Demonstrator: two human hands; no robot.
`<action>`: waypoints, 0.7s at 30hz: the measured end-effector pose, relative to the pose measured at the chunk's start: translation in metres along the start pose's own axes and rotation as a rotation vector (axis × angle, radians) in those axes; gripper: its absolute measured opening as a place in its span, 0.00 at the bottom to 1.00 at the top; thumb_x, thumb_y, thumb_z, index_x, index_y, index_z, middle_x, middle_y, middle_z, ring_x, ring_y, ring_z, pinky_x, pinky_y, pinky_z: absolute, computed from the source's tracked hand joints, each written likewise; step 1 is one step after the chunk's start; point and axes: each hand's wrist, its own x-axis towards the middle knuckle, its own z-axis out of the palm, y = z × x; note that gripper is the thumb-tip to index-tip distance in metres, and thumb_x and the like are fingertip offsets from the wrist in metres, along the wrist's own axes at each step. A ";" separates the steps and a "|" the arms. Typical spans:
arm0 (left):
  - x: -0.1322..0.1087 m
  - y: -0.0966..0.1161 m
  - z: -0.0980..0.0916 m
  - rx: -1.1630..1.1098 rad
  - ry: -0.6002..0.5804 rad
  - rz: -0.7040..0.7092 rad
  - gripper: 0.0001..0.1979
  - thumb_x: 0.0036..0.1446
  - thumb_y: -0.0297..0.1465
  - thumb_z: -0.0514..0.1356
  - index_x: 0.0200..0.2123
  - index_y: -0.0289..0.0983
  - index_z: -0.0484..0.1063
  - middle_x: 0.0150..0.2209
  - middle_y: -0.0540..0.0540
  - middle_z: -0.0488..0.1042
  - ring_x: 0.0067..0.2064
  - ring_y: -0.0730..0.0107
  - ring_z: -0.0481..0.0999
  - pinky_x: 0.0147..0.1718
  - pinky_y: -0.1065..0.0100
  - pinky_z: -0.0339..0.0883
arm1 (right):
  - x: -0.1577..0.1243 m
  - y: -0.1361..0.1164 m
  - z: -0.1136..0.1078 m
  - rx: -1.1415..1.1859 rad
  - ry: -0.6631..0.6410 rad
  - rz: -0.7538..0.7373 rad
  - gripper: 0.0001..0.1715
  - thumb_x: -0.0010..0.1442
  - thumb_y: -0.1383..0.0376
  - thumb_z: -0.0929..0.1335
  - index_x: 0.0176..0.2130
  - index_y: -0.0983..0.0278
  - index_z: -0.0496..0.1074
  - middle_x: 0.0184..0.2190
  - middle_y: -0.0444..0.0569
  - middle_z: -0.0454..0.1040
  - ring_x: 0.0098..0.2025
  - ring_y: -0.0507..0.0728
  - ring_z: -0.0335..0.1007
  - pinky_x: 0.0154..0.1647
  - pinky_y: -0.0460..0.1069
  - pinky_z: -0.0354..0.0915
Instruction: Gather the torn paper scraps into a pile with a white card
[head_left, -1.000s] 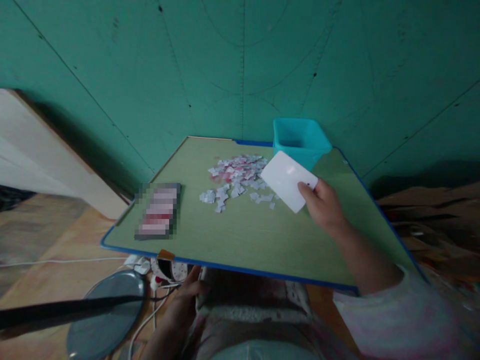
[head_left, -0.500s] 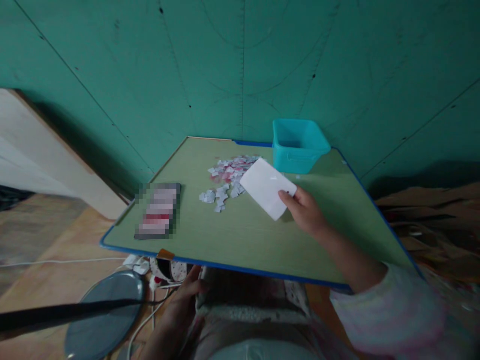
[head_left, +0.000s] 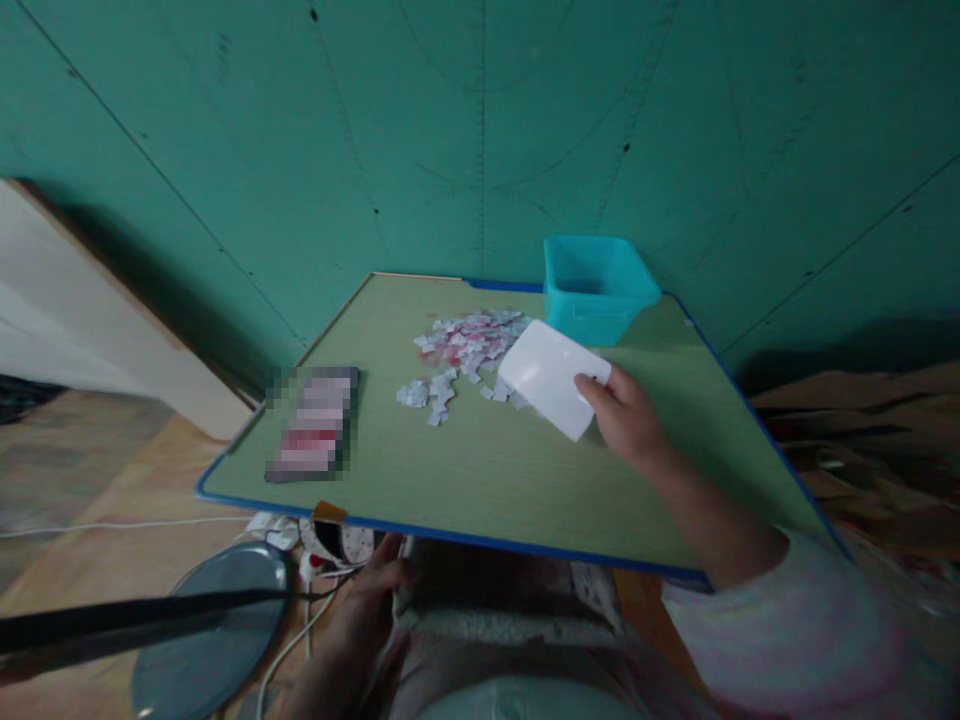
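My right hand (head_left: pixel 630 415) is closed on a white plastic card (head_left: pixel 551 375) with rounded corners and a small dark hole, gripping it by its right corner, thumb on top. The card is tilted over the right side of a heap of small torn paper bits (head_left: pixel 472 335), white with pink patches, and hides part of them. A smaller cluster of bits (head_left: pixel 427 393) lies in front and to the left. My left hand (head_left: pixel 375 580) is down by my lap, below the table's front edge; its fingers are partly hidden, so I cannot tell their grip.
A turquoise plastic bin (head_left: pixel 596 300) stands at the back right of the green, blue-edged table (head_left: pixel 450 480). A phone (head_left: pixel 311 425) with a blurred screen lies at the left. Below are a round grey stool (head_left: pixel 214 630) and cables. A green wall (head_left: pixel 480 130) rises behind.
My right hand has moved the card slightly to the right, and more paper bits show by its left and lower edges. My left hand looks unchanged.
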 end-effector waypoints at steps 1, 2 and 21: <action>0.001 -0.001 -0.001 -0.005 -0.003 -0.005 0.19 0.34 0.23 0.59 0.33 0.44 0.72 0.22 0.52 0.76 0.30 0.58 0.76 0.29 0.64 0.65 | 0.001 0.000 0.000 -0.027 -0.002 -0.001 0.13 0.49 0.58 0.64 0.27 0.65 0.68 0.20 0.45 0.68 0.24 0.53 0.62 0.24 0.47 0.56; 0.001 -0.001 -0.003 -0.012 -0.007 -0.007 0.19 0.34 0.23 0.59 0.34 0.45 0.72 0.24 0.51 0.77 0.33 0.56 0.76 0.31 0.63 0.65 | 0.002 0.000 -0.001 -0.043 0.023 0.002 0.11 0.49 0.59 0.64 0.26 0.65 0.68 0.19 0.45 0.68 0.24 0.53 0.61 0.24 0.47 0.55; -0.003 -0.011 -0.003 -0.100 -0.019 -0.008 0.23 0.34 0.20 0.58 0.37 0.43 0.74 0.24 0.53 0.78 0.36 0.62 0.77 0.23 0.74 0.64 | -0.014 -0.002 0.030 0.259 -0.336 -0.039 0.21 0.54 0.54 0.63 0.42 0.66 0.69 0.36 0.51 0.74 0.36 0.57 0.68 0.37 0.51 0.63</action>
